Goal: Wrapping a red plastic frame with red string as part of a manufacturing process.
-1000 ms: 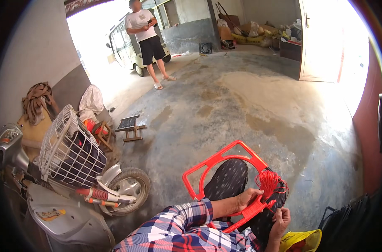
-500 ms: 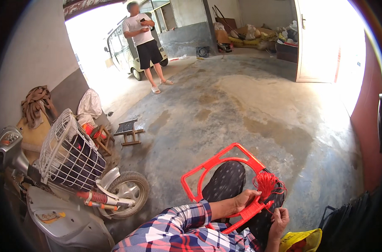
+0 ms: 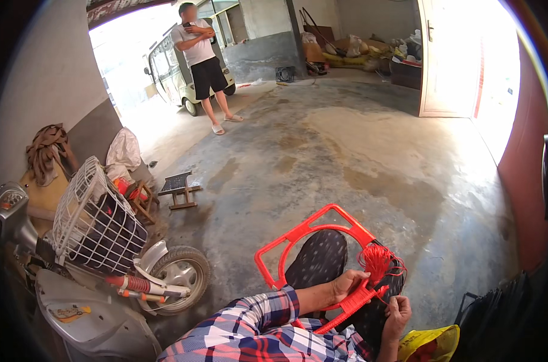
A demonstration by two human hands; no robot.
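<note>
A red plastic frame [image 3: 295, 228] with a large rounded opening rests across my lap, over dark dotted trousers [image 3: 318, 259]. My left hand [image 3: 346, 286] is closed on its near right side, thumb on top. Red cord [image 3: 353, 305] is wound tightly around the near bar there. A loose bundle of red cord [image 3: 376, 260] lies on the frame's right corner, just beyond my left thumb. My right hand [image 3: 397, 315] is to the right of the frame, its fingers pinched together at a thin red strand that comes from the wound bar.
A yellow bag [image 3: 433, 344] with red contents sits by my right forearm. On my left stand a scooter [image 3: 75, 314] with a white wire basket [image 3: 99, 223] and a small stool [image 3: 180, 188]. A person [image 3: 198, 54] stands farther off near a parked vehicle [image 3: 171, 72].
The whole view has shifted slightly, moving the scene a little left in the picture. The standing person's arms are now folded closer to the chest. My hands keep nearly the same pose on the frame and cord.
</note>
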